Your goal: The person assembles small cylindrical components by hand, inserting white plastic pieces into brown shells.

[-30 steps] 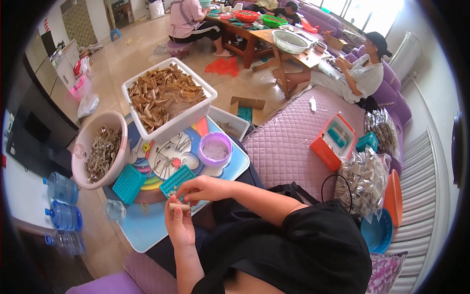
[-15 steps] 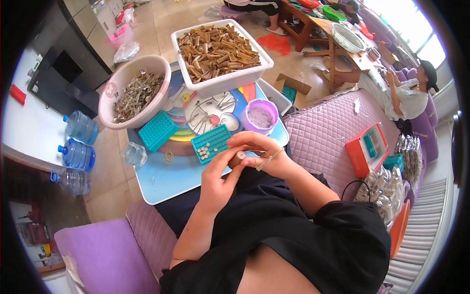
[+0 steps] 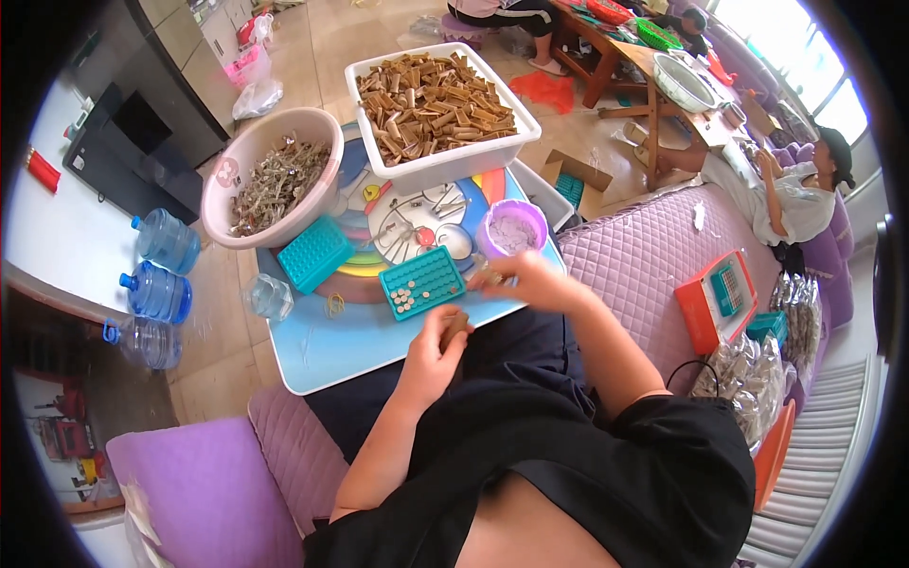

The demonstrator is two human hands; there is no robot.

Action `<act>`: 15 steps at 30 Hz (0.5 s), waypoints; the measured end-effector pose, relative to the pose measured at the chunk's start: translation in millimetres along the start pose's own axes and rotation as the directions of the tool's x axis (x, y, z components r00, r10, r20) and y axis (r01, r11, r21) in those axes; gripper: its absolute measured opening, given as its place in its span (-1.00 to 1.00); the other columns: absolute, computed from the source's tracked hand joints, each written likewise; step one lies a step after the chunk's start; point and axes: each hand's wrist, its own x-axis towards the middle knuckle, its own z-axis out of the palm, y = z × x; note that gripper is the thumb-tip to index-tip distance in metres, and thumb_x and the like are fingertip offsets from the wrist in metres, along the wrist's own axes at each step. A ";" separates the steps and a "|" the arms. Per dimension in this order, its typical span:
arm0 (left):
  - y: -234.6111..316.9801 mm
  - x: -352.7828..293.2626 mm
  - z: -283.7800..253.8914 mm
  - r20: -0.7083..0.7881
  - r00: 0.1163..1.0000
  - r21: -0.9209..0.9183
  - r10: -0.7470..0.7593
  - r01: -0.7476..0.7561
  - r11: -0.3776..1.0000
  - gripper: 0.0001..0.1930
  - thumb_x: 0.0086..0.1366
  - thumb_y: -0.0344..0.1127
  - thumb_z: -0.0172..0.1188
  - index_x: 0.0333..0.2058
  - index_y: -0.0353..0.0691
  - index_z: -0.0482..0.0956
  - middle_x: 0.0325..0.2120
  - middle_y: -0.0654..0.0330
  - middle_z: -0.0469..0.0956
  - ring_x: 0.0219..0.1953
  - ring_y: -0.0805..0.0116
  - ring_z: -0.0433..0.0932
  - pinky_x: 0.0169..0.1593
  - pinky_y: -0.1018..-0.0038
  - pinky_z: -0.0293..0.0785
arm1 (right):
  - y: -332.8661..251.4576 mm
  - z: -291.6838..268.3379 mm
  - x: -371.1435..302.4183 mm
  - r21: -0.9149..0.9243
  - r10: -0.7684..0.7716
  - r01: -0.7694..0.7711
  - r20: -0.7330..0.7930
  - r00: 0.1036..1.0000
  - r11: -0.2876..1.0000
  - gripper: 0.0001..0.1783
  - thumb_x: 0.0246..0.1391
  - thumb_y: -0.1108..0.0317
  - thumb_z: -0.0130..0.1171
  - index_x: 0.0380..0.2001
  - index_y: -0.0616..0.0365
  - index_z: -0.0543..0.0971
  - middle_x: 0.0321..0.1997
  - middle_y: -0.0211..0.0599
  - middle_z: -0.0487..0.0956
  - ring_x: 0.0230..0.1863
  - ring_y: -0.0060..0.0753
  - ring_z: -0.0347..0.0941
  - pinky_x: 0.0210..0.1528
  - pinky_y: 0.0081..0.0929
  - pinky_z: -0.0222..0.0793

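Water bottles (image 3: 156,289) stand at the left edge. A seated person (image 3: 791,194) occupies the upper right, with an orange box (image 3: 717,301) on the purple sofa (image 3: 644,246) nearby.

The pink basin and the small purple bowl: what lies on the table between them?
In the head view, a teal tray by the pink basin, then a round wire rack before the purple bowl.

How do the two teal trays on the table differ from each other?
The left tray sits beside the pink bowl, away from both hands; the right tray lies just ahead of the left hand and beside the right hand. The right tray has small pale round pieces in part of its grid; the left tray's grid looks empty. Both are teal, rectangular, gridded and lie flat on the table.
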 end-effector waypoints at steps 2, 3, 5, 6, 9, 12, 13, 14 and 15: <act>-3.2 -4.5 -14.7 0.015 0.997 0.029 -0.075 0.074 0.997 -0.80 0.19 -0.48 0.11 -0.18 -0.29 0.41 -0.46 0.23 0.49 -0.43 0.53 0.45 -0.33 0.59 0.35 | 39.6 -12.0 9.8 -0.128 0.035 -0.106 -0.460 0.887 0.986 -0.78 -0.10 0.42 0.15 -0.30 0.19 0.60 -0.34 -0.08 0.59 -0.32 -0.13 0.53 -0.20 -0.35 0.41; -4.4 -6.7 -20.6 0.019 0.988 0.059 -0.151 0.150 0.987 -0.82 0.18 -0.48 0.12 -0.22 -0.28 0.42 -0.49 0.28 0.46 -0.46 0.58 0.41 -0.35 0.63 0.33 | 54.3 -24.6 14.3 -0.249 0.039 -0.182 -0.487 0.873 0.951 -0.79 -0.12 0.44 0.13 -0.34 0.21 0.59 -0.33 -0.06 0.58 -0.27 -0.08 0.52 -0.17 -0.32 0.41; -6.6 -9.9 -23.2 -0.004 0.996 0.110 -0.087 0.087 0.990 -0.87 0.17 -0.45 0.17 -0.30 -0.29 0.45 -0.54 0.34 0.41 -0.50 0.66 0.32 -0.40 0.67 0.27 | 82.8 -31.7 22.8 -0.328 0.094 -0.258 -0.442 0.892 0.909 -0.81 -0.13 0.46 0.10 -0.37 0.20 0.60 -0.32 -0.05 0.58 -0.23 -0.05 0.51 -0.14 -0.28 0.41; -5.0 -10.6 -23.0 0.033 0.993 -0.073 -0.111 0.113 0.991 -0.89 0.18 -0.43 0.19 -0.34 -0.29 0.46 -0.53 0.36 0.41 -0.49 0.65 0.32 -0.39 0.67 0.27 | 101.9 -29.0 27.1 -0.421 0.115 -0.305 -0.419 0.901 0.854 -0.81 -0.14 0.47 0.11 -0.38 0.20 0.60 -0.31 -0.03 0.57 -0.25 -0.05 0.51 -0.17 -0.28 0.42; -10.3 -16.8 -30.6 0.079 0.995 -0.266 -0.064 0.083 0.960 -0.86 0.19 -0.35 0.22 -0.37 -0.26 0.46 -0.50 0.38 0.39 -0.43 0.64 0.33 -0.34 0.68 0.25 | 106.1 -17.1 40.5 -0.571 0.164 -0.386 -0.401 0.901 0.724 -0.87 -0.18 0.47 0.12 -0.46 0.21 0.59 -0.33 0.01 0.56 -0.25 -0.04 0.51 -0.19 -0.25 0.43; -12.0 -19.4 -29.7 0.115 0.986 -0.348 -0.118 0.151 0.925 -0.85 0.22 -0.30 0.19 -0.34 -0.23 0.46 -0.46 0.38 0.38 -0.38 0.62 0.35 -0.28 0.67 0.27 | 119.5 -11.6 45.8 -0.579 0.255 -0.424 -0.353 0.900 0.696 -0.89 -0.21 0.45 0.15 -0.52 0.20 0.59 -0.43 -0.02 0.57 -0.28 -0.03 0.52 -0.21 -0.23 0.42; -14.2 -20.7 -29.5 0.108 0.987 -0.351 -0.121 0.151 0.924 -0.85 0.23 -0.29 0.18 -0.34 -0.23 0.46 -0.45 0.37 0.38 -0.38 0.61 0.36 -0.26 0.66 0.28 | 119.4 -10.7 47.4 -0.580 0.253 -0.425 -0.356 0.900 0.695 -0.89 -0.21 0.45 0.15 -0.52 0.20 0.59 -0.43 -0.02 0.57 -0.28 -0.03 0.52 -0.21 -0.23 0.42; -15.7 -20.4 -29.0 0.102 0.987 -0.355 -0.123 0.152 0.923 -0.85 0.25 -0.28 0.16 -0.34 -0.22 0.46 -0.44 0.36 0.39 -0.38 0.60 0.37 -0.25 0.65 0.29 | 119.4 -10.1 48.6 -0.588 0.252 -0.426 -0.358 0.899 0.688 -0.89 -0.21 0.45 0.14 -0.51 0.19 0.59 -0.43 -0.03 0.57 -0.29 -0.03 0.51 -0.22 -0.23 0.42; -16.6 -19.0 -28.1 0.105 0.987 -0.354 -0.120 0.150 0.923 -0.85 0.25 -0.28 0.16 -0.34 -0.22 0.46 -0.44 0.36 0.39 -0.38 0.60 0.37 -0.25 0.65 0.29 | 119.6 -10.2 48.8 -0.595 0.250 -0.428 -0.360 0.899 0.680 -0.89 -0.20 0.46 0.14 -0.50 0.18 0.59 -0.43 -0.04 0.57 -0.29 -0.03 0.51 -0.23 -0.23 0.42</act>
